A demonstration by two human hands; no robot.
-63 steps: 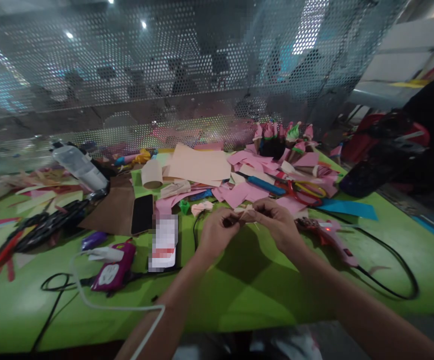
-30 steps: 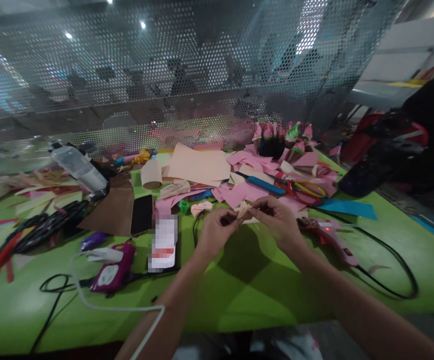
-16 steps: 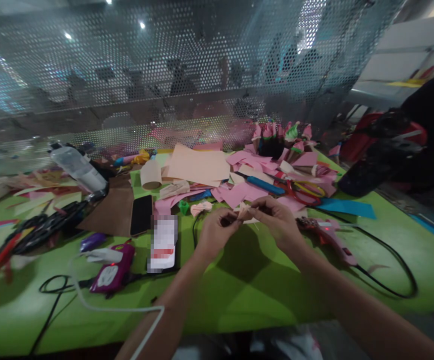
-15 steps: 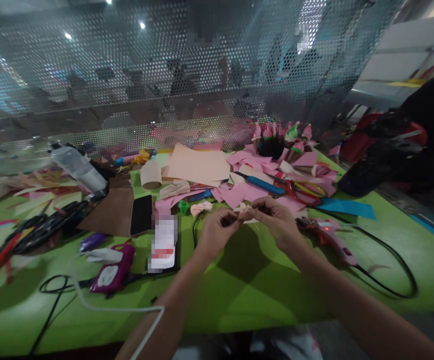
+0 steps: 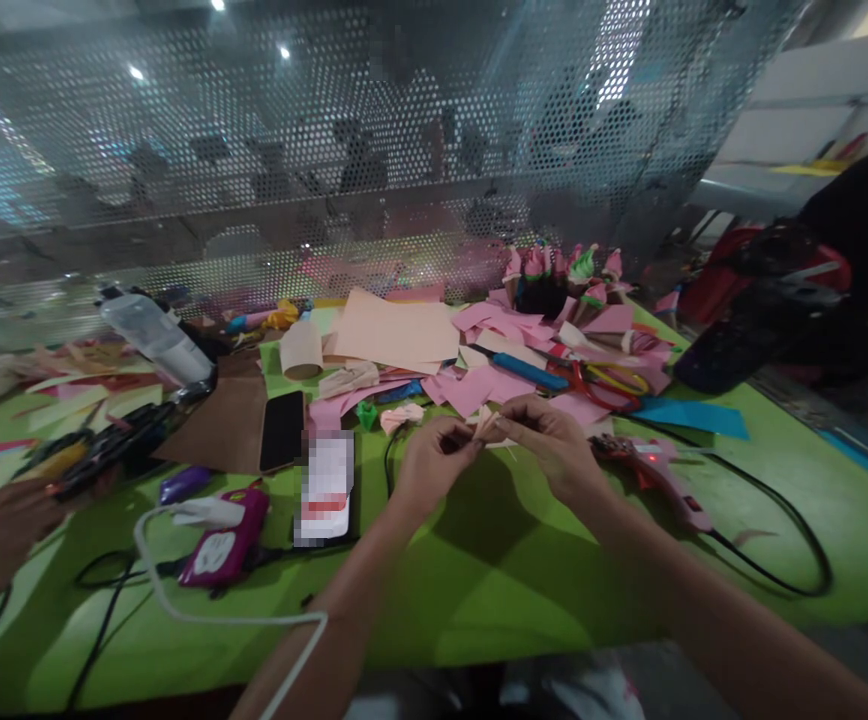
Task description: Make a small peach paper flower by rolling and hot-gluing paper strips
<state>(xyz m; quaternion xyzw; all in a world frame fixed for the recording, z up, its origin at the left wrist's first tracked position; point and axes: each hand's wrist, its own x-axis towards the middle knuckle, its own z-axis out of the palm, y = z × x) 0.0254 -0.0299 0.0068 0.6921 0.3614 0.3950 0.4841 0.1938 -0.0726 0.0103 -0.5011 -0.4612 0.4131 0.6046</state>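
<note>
A small pleated piece of pale pink, paper-like sheet (image 5: 485,426) is pinched between my two hands above the green table. My left hand (image 5: 438,460) has its fingers closed on the left side of it, and my right hand (image 5: 546,440) grips the right side with thumb and fingertips. Just left of my hands lies a crumpled pale pink piece (image 5: 402,416) beside a small green piece (image 5: 366,415). To the right of my right hand rests a pink glue gun (image 5: 674,480) with a red light lit and a black cord.
Pink scraps (image 5: 471,385), a peach sheet (image 5: 396,330), a blue-handled tool (image 5: 530,371) and scissors (image 5: 606,385) lie behind my hands. Phones (image 5: 284,430), a magenta power strip (image 5: 224,545) and a bottle (image 5: 156,338) are left. Another person's hand (image 5: 10,525) reaches in at far left.
Another person's hand has come in from the left edge, over where the orange-handled tool lay. The pleated piece has turned slightly more upright between my fingers; my hands have hardly moved.
</note>
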